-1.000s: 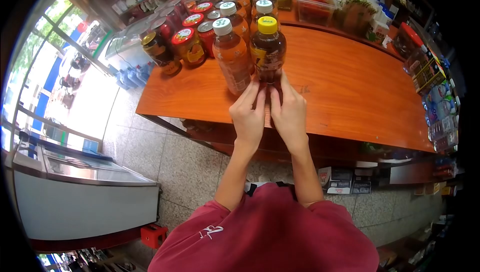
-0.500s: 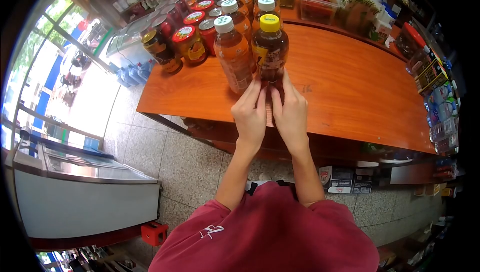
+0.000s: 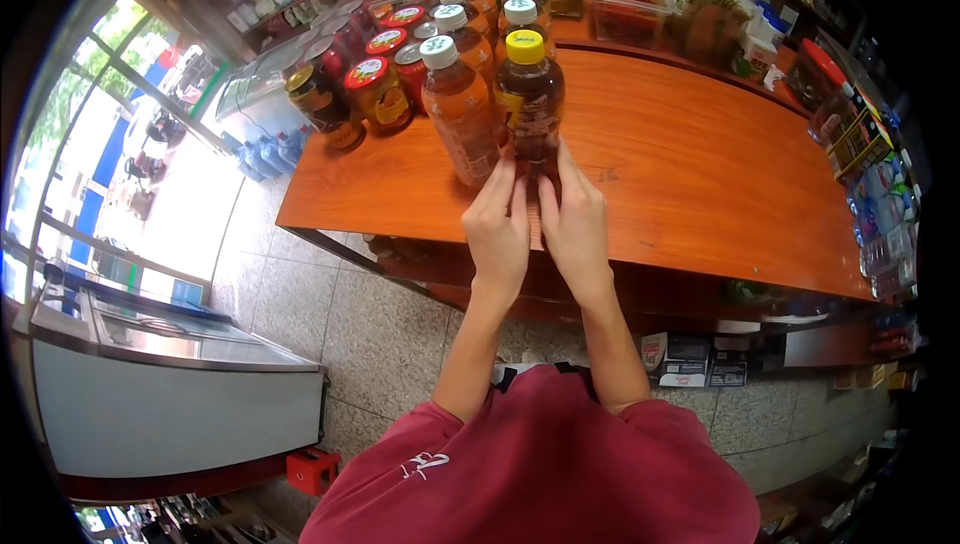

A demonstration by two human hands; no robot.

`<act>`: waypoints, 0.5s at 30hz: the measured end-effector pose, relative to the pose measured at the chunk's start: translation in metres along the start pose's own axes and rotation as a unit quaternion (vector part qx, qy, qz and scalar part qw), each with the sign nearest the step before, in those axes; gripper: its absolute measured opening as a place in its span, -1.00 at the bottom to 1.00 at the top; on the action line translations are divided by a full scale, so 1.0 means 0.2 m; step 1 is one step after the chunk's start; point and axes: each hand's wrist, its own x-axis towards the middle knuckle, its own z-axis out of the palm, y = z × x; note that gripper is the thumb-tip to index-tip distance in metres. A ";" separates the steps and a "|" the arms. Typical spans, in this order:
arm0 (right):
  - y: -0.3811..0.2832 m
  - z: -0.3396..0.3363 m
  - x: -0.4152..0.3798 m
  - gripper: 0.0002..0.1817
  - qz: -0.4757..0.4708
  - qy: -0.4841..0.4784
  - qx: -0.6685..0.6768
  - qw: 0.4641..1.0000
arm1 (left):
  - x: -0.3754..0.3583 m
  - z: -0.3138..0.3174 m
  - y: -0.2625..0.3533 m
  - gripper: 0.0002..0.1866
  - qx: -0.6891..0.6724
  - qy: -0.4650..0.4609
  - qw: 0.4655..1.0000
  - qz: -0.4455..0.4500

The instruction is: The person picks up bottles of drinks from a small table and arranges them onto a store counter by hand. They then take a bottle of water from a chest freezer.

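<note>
A dark-brown drink bottle with a yellow cap stands upright at the front of a row on the wooden counter. My left hand and my right hand are closed at its lower end from the near side, fingertips against it. The bottle's base is partly hidden by my fingers. Just left of it stands an orange drink bottle with a white cap, close to my left fingertips. Behind these two, more capped bottles form two rows running away from me.
Red-lidded jars and a dark can stand left of the bottles. A clear plastic bin sits on the back ledge. Wrapped bottles line the right side. A chest freezer stands at lower left.
The front bottles and the rows behind them sit slightly further left against the jars. Both hands remain at the yellow-capped bottle's lower end. The view has shifted a little.
</note>
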 end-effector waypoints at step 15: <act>-0.06 -0.02 -0.01 -0.47 0.018 0.024 0.034 0.999 | -0.03 0.02 -0.03 -0.70 0.038 0.039 0.997 0.050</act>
